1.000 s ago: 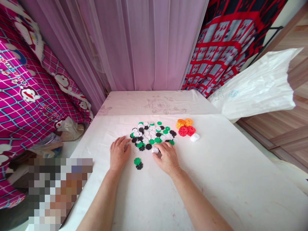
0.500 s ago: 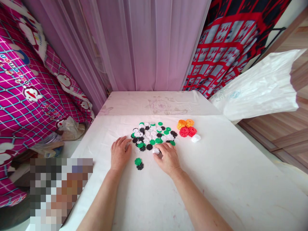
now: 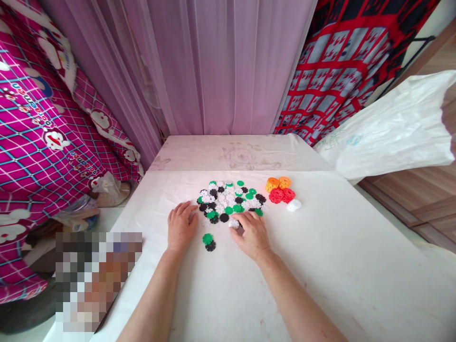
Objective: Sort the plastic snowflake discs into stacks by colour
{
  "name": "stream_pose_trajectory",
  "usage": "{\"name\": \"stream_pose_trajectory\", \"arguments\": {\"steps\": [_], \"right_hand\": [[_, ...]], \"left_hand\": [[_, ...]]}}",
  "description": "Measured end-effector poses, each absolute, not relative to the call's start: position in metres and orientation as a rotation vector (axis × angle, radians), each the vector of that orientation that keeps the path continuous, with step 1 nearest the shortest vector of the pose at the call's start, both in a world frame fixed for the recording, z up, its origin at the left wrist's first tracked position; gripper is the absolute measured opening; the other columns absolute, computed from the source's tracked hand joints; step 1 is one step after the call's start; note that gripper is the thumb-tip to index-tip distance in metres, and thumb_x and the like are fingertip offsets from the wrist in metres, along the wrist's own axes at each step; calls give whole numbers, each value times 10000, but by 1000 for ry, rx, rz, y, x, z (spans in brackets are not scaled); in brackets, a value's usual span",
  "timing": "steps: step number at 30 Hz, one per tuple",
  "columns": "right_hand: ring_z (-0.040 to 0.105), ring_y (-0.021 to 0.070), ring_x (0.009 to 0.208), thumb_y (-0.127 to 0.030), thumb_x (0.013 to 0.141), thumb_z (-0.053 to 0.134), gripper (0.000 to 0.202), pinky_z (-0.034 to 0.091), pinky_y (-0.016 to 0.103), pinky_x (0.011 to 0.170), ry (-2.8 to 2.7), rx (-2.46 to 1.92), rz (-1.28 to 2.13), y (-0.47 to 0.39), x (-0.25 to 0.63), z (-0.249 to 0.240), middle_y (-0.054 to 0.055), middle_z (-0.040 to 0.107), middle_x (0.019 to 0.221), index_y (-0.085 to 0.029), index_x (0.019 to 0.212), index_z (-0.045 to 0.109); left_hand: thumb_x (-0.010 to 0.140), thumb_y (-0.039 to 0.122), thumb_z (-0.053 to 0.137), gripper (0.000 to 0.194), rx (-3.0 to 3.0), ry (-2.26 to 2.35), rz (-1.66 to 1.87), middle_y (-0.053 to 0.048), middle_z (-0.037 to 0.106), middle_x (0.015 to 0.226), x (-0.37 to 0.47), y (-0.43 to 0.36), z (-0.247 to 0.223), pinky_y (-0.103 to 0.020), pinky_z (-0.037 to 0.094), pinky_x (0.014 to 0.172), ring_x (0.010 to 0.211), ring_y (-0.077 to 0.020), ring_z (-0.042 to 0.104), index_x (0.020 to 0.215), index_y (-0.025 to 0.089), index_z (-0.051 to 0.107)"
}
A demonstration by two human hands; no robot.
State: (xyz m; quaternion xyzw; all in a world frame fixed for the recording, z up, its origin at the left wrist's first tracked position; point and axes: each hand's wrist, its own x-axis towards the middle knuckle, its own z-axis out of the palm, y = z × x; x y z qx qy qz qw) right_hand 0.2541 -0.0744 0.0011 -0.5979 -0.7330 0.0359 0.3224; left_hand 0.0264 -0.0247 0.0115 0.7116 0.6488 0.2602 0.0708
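Note:
A loose pile of white, green and black notched plastic discs lies mid-table. My left hand rests on the cloth at the pile's left edge, fingers loosely curved and apart, with nothing in it. At the near right edge of the pile, my right hand has its thumb and fingers closed around white notched discs; how many is hidden by the fingers. Between the hands, nearer to me, a green disc partly overlaps a black disc.
To the right of the pile stand stacks of orange discs and red discs, with white discs just in front. A white plastic bag hangs at the table's right edge. Purple curtains close off the far side.
The whole view has shifted slightly, so everything appears a little farther right. Both hands keep nearly the same places and poses by the pile.

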Motion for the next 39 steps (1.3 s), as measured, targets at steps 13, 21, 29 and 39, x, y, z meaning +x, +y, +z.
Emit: {"name": "stream_pose_trajectory", "arguments": {"steps": [13, 21, 29, 39], "right_hand": [[577, 222, 938, -243, 844, 614, 150, 379, 351, 821, -1836, -1533, -24, -67, 266, 4, 30, 720, 973, -239, 979, 678], [555, 247, 964, -180, 817, 615, 118, 380, 371, 851, -1698, -1657, -189, -38, 290, 0, 33, 723, 937, -239, 906, 666], [539, 256, 952, -218, 812, 622, 76, 384, 373, 826, -1690, -1703, -174, -32, 284, -6, 48, 687, 845, -244, 873, 659], [547, 247, 911, -228, 805, 625, 71, 388, 376, 838, -1644, -1682, -171, -29, 286, -12, 39, 693, 851, -234, 875, 633]], "left_hand": [[880, 274, 502, 306, 2135, 1939, 795, -61, 658, 1315, 25, -24, 9, -522, 374, 1109, 1294, -293, 527, 1098, 266, 716], [895, 276, 475, 328, 2137, 1945, 768, -68, 648, 1332, 24, -25, 8, -529, 364, 1115, 1311, -299, 513, 1125, 252, 707], [892, 285, 487, 318, 2139, 1952, 763, -61, 653, 1326, 24, -24, 8, -531, 363, 1117, 1310, -296, 519, 1121, 269, 706], [883, 273, 494, 316, 2128, 1947, 785, -61, 653, 1323, 24, -24, 8, -531, 355, 1124, 1306, -294, 517, 1113, 274, 711]]}}
